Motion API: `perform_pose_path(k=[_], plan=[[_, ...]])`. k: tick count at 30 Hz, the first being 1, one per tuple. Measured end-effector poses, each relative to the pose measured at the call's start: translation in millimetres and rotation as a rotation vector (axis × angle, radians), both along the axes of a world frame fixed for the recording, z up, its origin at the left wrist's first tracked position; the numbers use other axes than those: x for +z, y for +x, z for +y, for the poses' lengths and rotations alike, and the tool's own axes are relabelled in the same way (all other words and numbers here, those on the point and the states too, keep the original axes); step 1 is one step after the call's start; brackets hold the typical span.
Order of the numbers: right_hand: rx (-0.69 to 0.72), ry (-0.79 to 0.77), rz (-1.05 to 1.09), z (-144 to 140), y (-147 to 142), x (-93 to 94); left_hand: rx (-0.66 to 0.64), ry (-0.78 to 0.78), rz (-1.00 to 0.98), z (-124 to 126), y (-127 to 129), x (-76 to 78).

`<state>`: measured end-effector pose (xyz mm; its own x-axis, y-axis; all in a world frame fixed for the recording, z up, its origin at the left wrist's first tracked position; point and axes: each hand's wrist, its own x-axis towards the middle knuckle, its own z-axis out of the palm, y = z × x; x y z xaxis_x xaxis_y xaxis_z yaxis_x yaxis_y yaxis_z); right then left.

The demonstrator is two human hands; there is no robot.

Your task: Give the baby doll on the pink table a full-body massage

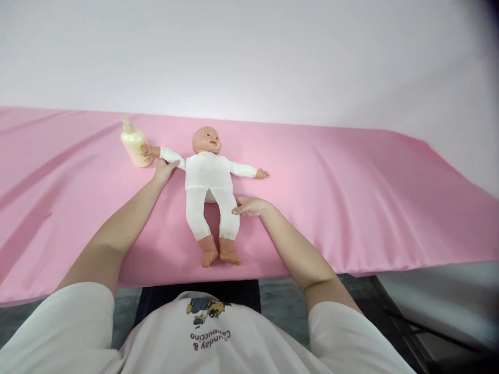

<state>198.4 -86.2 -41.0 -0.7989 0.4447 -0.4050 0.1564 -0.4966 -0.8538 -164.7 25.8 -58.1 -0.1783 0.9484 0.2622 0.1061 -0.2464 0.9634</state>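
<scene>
A bald baby doll (pixel 208 171) in a white long-sleeved top and white trousers lies on its back, arms spread and bare feet toward me. My left hand (pixel 166 170) grips the sleeved arm on the left side of the picture, near the elbow. At the leg on the right side, my right hand (pixel 251 206) has its thumb over the front of the trousers, and its fingertips are partly hidden behind the leg. A cream pump bottle (pixel 135 145) stands just behind the doll's left-side hand, which overlaps it in view.
Pink cloth (pixel 331 208) with folds covers the long table, whose front edge runs just below the doll's feet. Behind it rises a pale wall (pixel 249 57). Under the table at right are dark metal legs (pixel 401 322).
</scene>
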Motion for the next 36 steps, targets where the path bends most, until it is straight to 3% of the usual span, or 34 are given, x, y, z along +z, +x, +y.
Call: perform_pose_path(k=[5,10,13,17,22,25,30,36], plan=[[0.133,0.02,-0.008,6,8,-6.4,0.056,0.021,0.478,-10,-1,4.0],[0.104,-0.023,-0.005,10,17,-1.0,0.103,0.016,0.722,-11,-4,-0.6],[-0.066,-0.028,0.003,16,24,0.8,0.142,0.025,0.754,-11,-7,-6.1],[-0.424,-0.044,-0.053,24,23,1.1,0.132,0.002,0.719,-14,-9,-9.8],[-0.786,-0.079,0.134,27,8,-0.7,0.109,-0.05,0.879,-26,-7,-7.3],[-0.886,-0.109,0.238,25,0,-0.6,0.073,-0.076,0.996,-36,-6,-6.3],[-0.95,-0.108,0.337,25,1,-2.5,0.043,-0.143,1.012,-54,-4,-7.5],[-1.035,-0.056,0.383,29,13,-14.0,-0.069,-0.05,1.101,-76,-8,-9.8]])
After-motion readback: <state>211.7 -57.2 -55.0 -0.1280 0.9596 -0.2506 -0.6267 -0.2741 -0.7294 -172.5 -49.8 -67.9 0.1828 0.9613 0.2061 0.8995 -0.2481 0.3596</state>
